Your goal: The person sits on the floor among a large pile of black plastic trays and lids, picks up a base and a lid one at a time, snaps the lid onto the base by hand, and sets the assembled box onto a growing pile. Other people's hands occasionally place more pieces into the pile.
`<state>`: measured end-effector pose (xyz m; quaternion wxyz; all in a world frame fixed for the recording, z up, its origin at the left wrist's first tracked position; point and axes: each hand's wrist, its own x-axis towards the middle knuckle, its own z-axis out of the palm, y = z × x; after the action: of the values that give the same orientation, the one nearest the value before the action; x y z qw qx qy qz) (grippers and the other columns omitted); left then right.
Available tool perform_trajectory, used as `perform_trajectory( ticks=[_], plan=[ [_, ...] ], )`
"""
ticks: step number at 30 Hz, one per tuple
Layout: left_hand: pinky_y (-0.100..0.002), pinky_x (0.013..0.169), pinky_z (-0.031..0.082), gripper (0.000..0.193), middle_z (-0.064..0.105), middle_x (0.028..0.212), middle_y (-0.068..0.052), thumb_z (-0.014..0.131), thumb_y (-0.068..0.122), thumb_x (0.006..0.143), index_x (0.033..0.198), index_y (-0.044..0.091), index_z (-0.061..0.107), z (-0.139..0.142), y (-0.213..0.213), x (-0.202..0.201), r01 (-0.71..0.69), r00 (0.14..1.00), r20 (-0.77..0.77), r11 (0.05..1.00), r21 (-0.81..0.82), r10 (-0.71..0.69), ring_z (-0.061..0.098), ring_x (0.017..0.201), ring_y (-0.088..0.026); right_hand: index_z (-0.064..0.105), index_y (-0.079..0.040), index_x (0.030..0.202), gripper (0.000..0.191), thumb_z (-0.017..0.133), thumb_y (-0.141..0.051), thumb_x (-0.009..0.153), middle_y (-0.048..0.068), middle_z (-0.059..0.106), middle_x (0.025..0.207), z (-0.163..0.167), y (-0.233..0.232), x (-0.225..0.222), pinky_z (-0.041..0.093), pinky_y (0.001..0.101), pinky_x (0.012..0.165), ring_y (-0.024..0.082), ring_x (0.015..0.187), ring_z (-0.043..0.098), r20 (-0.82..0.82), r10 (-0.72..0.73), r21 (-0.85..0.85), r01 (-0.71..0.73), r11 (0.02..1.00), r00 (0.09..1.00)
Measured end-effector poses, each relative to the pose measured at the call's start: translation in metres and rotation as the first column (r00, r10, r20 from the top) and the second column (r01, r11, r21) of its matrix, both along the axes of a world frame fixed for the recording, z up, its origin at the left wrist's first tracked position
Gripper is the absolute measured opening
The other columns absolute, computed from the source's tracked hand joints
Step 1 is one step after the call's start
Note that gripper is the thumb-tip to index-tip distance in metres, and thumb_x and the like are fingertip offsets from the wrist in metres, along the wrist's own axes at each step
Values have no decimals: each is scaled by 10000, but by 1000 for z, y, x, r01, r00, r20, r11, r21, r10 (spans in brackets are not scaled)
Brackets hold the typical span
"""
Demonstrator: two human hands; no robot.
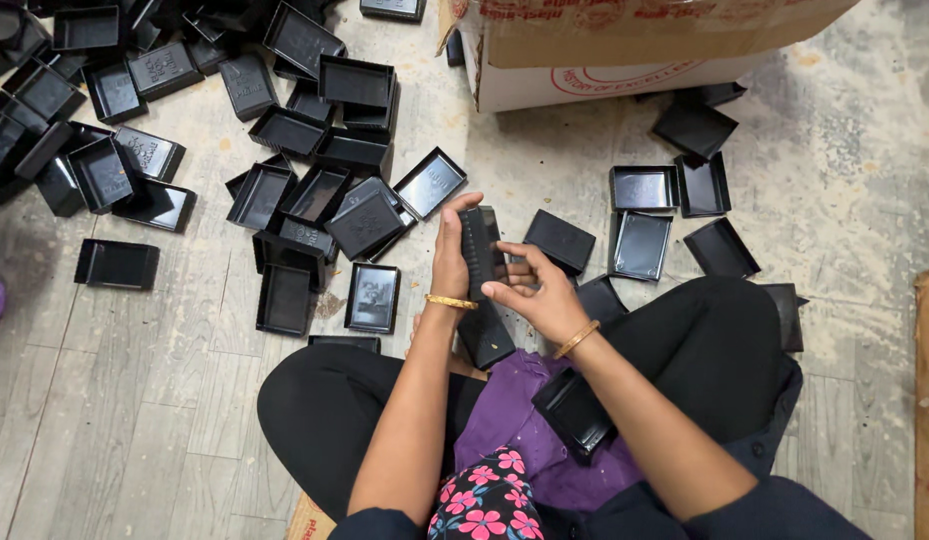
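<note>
The shallow plastic trays [284, 160] scattered at far left are glossy black, as is the tray [479, 250] in the hands. The floor [134, 400] is pale grey wood-grain plank. The bangles [451, 301] are gold. The trousers [704, 340] are black, the garment [504, 410] purple, the near cloth [484, 500] black with pink flowers. The far cardboard box [624, 50] is tan with red print.
</note>
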<state>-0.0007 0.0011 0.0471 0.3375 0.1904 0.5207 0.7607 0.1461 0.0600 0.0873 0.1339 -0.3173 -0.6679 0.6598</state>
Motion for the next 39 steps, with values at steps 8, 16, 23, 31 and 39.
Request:
perform_trajectory(
  ticks=[8, 16, 23, 31, 39],
  plan=[
    [-317, 679, 452, 478, 605, 831, -81, 476, 494, 1051, 991, 48, 639, 18, -7, -15, -21, 913, -394, 952, -304, -106, 538, 727, -153, 562, -30, 1377, 566, 755, -224, 882, 70, 706, 1146, 8, 18, 19, 536, 341, 965, 131, 1067, 664, -115, 62, -588, -118, 801, 991],
    [-442, 588, 388, 522, 495, 633, -179, 647, 417, 983, 719, -7, 496, 13, -14, -18, -455, 672, -729, 849, -268, 131, 479, 581, -336, 602, 21, 1218, 499, 798, -280, 872, 61, 716, 1066, 5, -14, 6, 594, 313, 847, 107, 956, 684, -164, -106, 64, 118, 991, 981],
    [-374, 819, 505, 459, 593, 932, -80, 461, 502, 1081, 1053, 59, 574, -13, -13, -40, -179, 980, -67, 974, 142, 190, 583, 883, -205, 698, -30, 876, 386, 899, -354, 818, 78, 664, 720, 111, 40, -35, 499, 304, 617, 98, 670, 596, 223, 22, 550, -144, 822, 975],
    [-342, 825, 562, 465, 674, 1109, -86, 440, 491, 1052, 1257, 91, 559, -31, -24, -58, -218, 967, 111, 972, -88, 228, 659, 951, -174, 618, 36, 1343, 323, 622, -176, 1100, 146, 732, 1265, 136, 180, 29, 593, 330, 1076, 221, 1202, 722, -411, -12, 302, 148, 942, 911],
    [-332, 793, 565, 340, 703, 1054, -69, 519, 363, 1026, 1181, 83, 633, -42, -7, -39, -46, 983, 164, 971, -235, 87, 662, 912, -163, 477, -33, 1530, 990, 815, -531, 745, 281, 650, 1275, -82, 181, 300, 489, 516, 1032, 456, 1218, 612, 525, -701, 718, 191, 669, 482]
  ],
)
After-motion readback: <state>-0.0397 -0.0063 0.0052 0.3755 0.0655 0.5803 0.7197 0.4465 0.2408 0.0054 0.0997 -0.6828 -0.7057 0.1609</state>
